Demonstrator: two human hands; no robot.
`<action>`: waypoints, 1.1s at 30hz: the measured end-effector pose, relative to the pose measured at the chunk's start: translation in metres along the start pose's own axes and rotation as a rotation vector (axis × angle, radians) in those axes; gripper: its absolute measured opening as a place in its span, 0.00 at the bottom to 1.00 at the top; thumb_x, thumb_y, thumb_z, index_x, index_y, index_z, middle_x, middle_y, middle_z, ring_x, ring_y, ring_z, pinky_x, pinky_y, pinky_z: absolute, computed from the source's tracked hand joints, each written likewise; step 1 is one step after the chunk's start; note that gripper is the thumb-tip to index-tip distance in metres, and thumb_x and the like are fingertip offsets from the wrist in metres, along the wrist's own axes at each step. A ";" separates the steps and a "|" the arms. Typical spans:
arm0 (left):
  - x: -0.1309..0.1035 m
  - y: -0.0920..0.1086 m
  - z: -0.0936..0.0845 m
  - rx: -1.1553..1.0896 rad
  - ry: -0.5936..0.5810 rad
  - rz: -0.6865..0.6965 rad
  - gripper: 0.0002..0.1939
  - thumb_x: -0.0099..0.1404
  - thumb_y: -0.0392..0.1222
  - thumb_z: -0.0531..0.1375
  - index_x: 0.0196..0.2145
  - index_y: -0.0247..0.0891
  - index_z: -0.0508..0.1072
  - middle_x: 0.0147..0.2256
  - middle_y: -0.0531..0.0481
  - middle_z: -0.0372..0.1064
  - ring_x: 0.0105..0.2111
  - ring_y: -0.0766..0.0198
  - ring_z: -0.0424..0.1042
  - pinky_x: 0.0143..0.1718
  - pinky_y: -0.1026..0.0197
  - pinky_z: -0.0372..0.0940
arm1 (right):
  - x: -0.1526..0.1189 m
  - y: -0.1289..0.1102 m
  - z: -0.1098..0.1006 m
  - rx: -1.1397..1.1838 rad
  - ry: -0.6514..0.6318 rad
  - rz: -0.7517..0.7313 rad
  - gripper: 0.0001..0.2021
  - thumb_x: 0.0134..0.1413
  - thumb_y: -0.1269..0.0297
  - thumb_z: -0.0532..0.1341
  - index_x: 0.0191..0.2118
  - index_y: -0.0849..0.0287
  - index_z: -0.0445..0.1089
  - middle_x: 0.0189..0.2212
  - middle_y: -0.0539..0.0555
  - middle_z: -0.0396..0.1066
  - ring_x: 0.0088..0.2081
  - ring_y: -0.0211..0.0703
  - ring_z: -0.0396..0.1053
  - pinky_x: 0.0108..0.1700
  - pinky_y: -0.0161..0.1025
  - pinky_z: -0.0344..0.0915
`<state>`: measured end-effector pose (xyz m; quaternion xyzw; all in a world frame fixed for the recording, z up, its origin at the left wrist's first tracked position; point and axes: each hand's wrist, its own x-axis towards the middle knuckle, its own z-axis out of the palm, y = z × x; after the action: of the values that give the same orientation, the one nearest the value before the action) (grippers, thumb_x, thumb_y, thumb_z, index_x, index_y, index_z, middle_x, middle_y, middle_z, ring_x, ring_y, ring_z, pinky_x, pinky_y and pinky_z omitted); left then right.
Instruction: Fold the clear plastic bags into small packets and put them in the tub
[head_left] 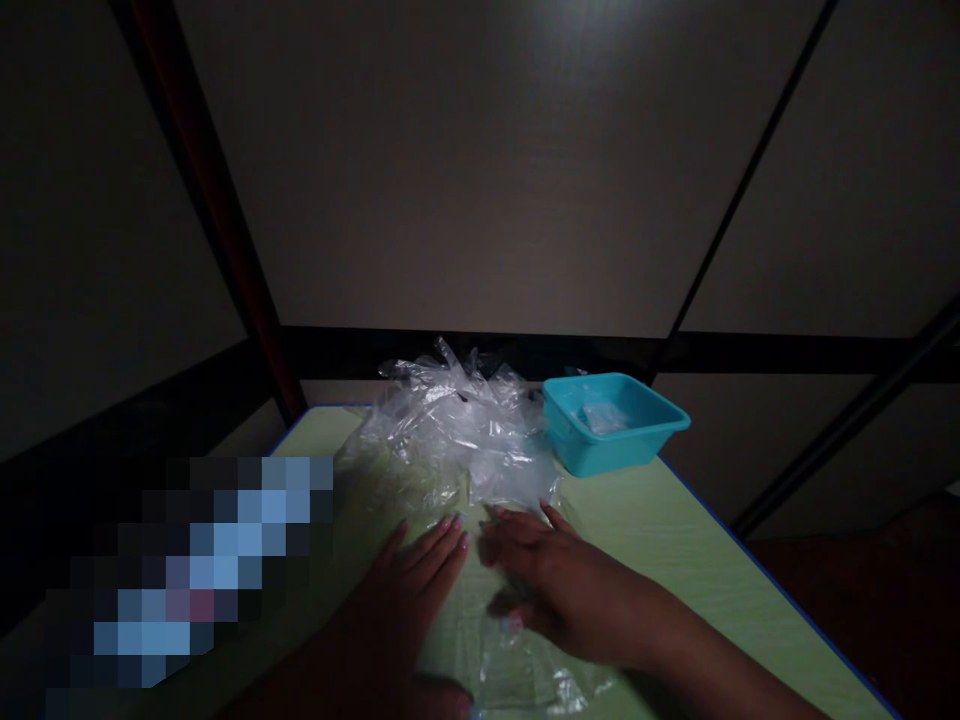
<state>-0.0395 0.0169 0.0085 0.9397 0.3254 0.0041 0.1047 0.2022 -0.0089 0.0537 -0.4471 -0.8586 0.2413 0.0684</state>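
A clear plastic bag lies spread on the green table in front of me. My left hand rests palm down at its left side, with the fingers stretched out flat. Over the bag's right part is my right hand, fingers extended and a little blurred, the thumb low near the plastic. Neither hand visibly grips anything. Just beyond my fingertips rises a crumpled heap of clear plastic bags.
At the back right of the table stands a turquoise plastic basin holding a folded piece of clear plastic. Wall panels close off the space behind. The lower left is pixelated.
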 end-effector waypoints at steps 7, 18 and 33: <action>0.008 -0.010 0.017 -0.014 -0.011 -0.005 0.57 0.47 0.65 0.64 0.66 0.33 0.48 0.65 0.32 0.40 0.64 0.39 0.43 0.59 0.30 0.32 | 0.003 -0.007 0.011 -0.019 0.139 -0.053 0.12 0.47 0.63 0.67 0.39 0.54 0.69 0.49 0.54 0.65 0.58 0.48 0.55 0.64 0.48 0.39; 0.001 0.001 -0.003 0.017 -0.052 -0.046 0.58 0.49 0.66 0.64 0.66 0.31 0.45 0.66 0.36 0.34 0.65 0.44 0.40 0.60 0.33 0.33 | 0.006 -0.006 0.017 0.057 0.120 -0.078 0.06 0.48 0.72 0.65 0.32 0.55 0.69 0.51 0.52 0.64 0.61 0.46 0.51 0.64 0.51 0.31; 0.003 -0.012 0.012 0.058 0.143 0.020 0.26 0.71 0.41 0.50 0.64 0.41 0.52 0.65 0.45 0.46 0.63 0.48 0.49 0.60 0.31 0.43 | -0.003 -0.026 0.001 0.636 -0.355 -0.375 0.14 0.63 0.71 0.50 0.42 0.70 0.72 0.37 0.63 0.74 0.41 0.42 0.73 0.44 0.37 0.66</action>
<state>-0.0434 0.0253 -0.0058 0.9429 0.3227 0.0629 0.0537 0.1844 -0.0244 0.0659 -0.1907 -0.8061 0.5517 0.0968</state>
